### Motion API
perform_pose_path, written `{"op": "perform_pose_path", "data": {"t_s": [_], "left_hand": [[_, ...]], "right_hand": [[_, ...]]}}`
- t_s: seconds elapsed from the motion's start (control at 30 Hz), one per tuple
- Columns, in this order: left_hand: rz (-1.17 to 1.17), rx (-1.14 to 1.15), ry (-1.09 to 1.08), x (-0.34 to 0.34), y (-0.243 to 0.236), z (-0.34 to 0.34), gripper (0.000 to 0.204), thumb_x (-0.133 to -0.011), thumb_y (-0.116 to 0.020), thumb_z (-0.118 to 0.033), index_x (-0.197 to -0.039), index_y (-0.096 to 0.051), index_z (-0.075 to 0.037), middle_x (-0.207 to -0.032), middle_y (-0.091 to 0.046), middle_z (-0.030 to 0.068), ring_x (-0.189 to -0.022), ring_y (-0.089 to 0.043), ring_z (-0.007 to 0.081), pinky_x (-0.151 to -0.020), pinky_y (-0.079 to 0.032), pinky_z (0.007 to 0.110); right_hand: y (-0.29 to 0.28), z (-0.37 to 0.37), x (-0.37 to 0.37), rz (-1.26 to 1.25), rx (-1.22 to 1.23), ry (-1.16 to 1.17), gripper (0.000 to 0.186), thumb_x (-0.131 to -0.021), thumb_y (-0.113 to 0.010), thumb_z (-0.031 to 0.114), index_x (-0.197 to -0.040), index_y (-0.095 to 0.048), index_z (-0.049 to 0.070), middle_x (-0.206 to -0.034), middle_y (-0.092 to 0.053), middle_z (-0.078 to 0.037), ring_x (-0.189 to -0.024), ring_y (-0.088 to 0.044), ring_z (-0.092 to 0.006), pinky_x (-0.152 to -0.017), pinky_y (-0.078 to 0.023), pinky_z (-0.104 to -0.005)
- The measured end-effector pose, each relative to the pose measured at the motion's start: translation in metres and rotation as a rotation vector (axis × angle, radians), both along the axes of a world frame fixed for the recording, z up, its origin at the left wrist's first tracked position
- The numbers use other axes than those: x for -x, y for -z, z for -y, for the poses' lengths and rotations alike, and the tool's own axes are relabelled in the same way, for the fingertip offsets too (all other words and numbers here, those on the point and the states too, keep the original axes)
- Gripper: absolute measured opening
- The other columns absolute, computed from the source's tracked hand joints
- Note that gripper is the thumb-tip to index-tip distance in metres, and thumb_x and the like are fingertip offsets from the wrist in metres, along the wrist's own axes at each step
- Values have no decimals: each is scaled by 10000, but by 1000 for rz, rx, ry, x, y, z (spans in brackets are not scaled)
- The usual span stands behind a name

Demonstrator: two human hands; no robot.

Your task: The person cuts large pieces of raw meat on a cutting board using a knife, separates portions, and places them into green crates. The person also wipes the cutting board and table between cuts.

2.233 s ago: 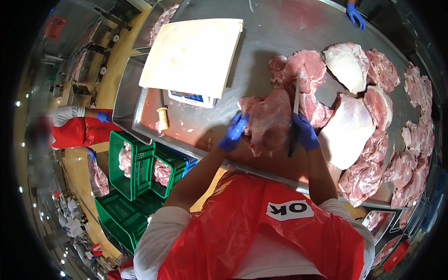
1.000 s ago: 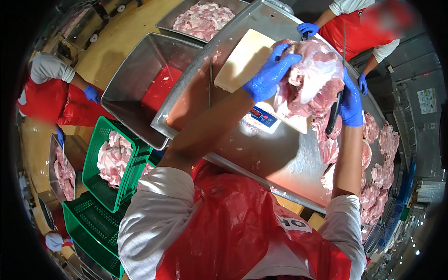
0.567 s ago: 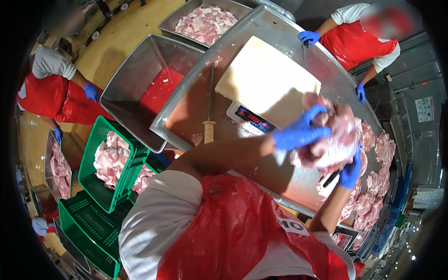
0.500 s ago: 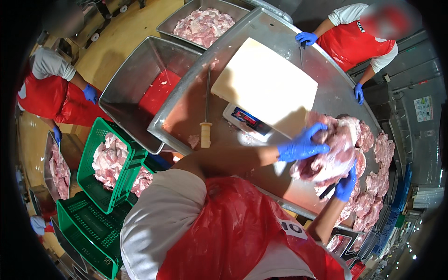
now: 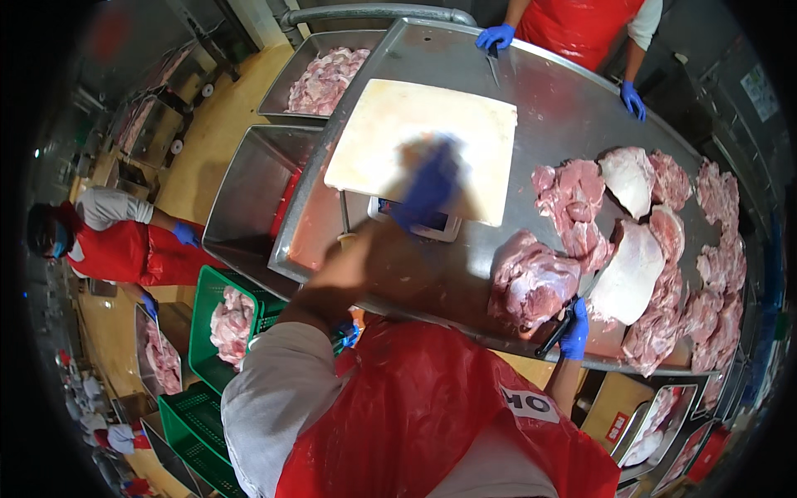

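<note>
My left hand (image 5: 432, 187) is a motion-blurred blue glove over the white board (image 5: 357, 149), its fingers too smeared to read. The board rests on a scale (image 5: 440, 231) on the steel table (image 5: 465, 278). A steel rod (image 5: 343, 207) lies partly hidden by my left forearm. My right hand (image 5: 574, 330) is closed on a black-handled knife (image 5: 550, 339) beside a large lump of raw meat (image 5: 531, 282) near the table's front edge. Pink and white meat pieces (image 5: 627, 278) lie in several groups to the right.
Steel tubs (image 5: 232, 191) adjoin the table's left, one holding meat (image 5: 324, 79). Green crates (image 5: 207, 319), some with meat, stand at lower left. Co-workers in red aprons stand at the left (image 5: 112, 245) and across the table (image 5: 564, 25). Meat bins (image 5: 672, 423) are at lower right.
The big lump of meat, earlier held in both my hands, now lies on the table. My left hand has left it and moved up-left over the board. The view has shifted.
</note>
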State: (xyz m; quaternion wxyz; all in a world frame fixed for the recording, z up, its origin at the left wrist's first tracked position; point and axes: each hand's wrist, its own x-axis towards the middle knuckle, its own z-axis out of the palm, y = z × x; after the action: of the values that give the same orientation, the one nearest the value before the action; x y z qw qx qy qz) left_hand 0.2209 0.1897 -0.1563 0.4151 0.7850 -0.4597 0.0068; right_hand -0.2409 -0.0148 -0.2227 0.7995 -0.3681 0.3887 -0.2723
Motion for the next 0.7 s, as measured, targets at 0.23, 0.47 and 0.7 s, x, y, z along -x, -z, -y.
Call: {"op": "perform_pose_path", "data": {"t_s": [0.23,0.47,0.7], "left_hand": [[467,-123,-278,-40,14,41,532,-936,-463,-355,-1206,-496,102,-1266,-459,355,-1228,-407,492,-1097,-242,554],[415,-113,-75,97,-27,204,332,-916,-496,-257,-1065,-601,22,-1132,-551,292,-1118,-506,413,-1045,-314,531],[296,-222,-559,-137,13,130,554,-952,-383,-414,-1195,-585,42,-1375,-435,278,-1300,-364,428,-1076,-257,549]], "right_hand": [[-14,-7,-13,76,-56,-18,268,-936,-596,332,-1040,-598,85,-779,-563,-11,-657,-531,-122,-607,-458,-256],[-16,-2,-16,7,-16,-8,426,-938,-578,286,-1284,-510,48,-897,-589,-6,-738,-539,-107,-667,-480,-259],[-23,-22,-34,39,-28,6,554,-940,-564,331,-1393,-450,33,-953,-595,-21,-761,-541,-115,-676,-468,-253]]}}
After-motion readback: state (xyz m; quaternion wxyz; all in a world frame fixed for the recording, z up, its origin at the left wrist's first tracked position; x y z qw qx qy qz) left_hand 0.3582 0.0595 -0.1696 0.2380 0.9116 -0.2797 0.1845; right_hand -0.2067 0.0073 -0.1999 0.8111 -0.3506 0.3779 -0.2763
